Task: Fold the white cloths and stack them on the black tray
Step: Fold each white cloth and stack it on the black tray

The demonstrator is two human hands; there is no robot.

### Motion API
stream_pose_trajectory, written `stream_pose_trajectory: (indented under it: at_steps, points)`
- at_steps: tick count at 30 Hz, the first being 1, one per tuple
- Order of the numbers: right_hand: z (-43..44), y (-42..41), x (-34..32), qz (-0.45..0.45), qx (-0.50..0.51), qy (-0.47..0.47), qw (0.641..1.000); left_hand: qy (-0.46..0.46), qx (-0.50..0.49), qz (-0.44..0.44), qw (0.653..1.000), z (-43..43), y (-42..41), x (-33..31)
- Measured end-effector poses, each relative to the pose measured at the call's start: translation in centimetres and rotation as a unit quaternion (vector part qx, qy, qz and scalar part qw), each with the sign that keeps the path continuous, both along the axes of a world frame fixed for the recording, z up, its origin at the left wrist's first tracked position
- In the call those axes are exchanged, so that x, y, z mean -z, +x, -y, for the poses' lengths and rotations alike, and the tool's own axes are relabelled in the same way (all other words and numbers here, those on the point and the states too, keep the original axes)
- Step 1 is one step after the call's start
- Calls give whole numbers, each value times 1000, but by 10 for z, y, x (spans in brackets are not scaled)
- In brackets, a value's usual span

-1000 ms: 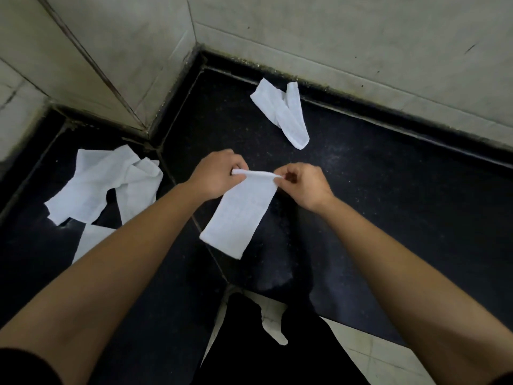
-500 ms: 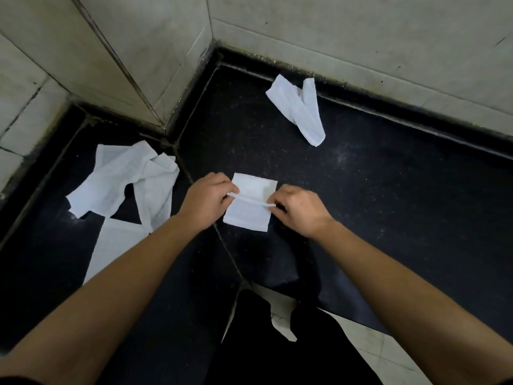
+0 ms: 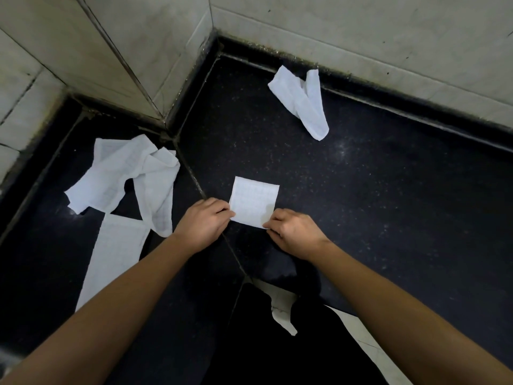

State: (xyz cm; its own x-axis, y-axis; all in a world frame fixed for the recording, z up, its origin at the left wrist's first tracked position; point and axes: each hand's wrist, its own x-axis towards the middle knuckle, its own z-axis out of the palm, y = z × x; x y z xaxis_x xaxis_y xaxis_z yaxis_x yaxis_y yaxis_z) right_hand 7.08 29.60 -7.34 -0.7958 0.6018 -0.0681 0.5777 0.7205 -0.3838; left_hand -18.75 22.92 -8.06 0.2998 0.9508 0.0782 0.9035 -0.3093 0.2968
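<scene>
Where fingers (image 3: 222,215) pinch — flat checked square (image 3: 254,204).

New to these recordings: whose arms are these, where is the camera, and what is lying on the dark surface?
There is no machine here. A person wears a camera on the head, looking down at their own bare arms. The left hand and right hand each pinch a near corner of a small folded white cloth lying flat on the black speckled surface. To the left lies a rumpled pile of unfolded cloths; another crumpled cloth lies farther off near the tiled wall.
</scene>
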Motion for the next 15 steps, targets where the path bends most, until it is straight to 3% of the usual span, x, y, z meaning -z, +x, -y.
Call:
stream_pose_trajectory:
  at_steps: [5,9,12,15]
  points:
    - [0,3,0,-6,7,-20,1000,1,-5,-3,1000,4,2,1]
    - [-6,2,-7,-38,68,33,996,42,-47,-11,998,-1,9,-10]
    - [-12,-8,-10,64,75,21,995,14,-21,-54,998,-15,17,-11]
    - [-17,-19,-5,200,60,-29,978,-104,13,-142,984,-33,15,-5]
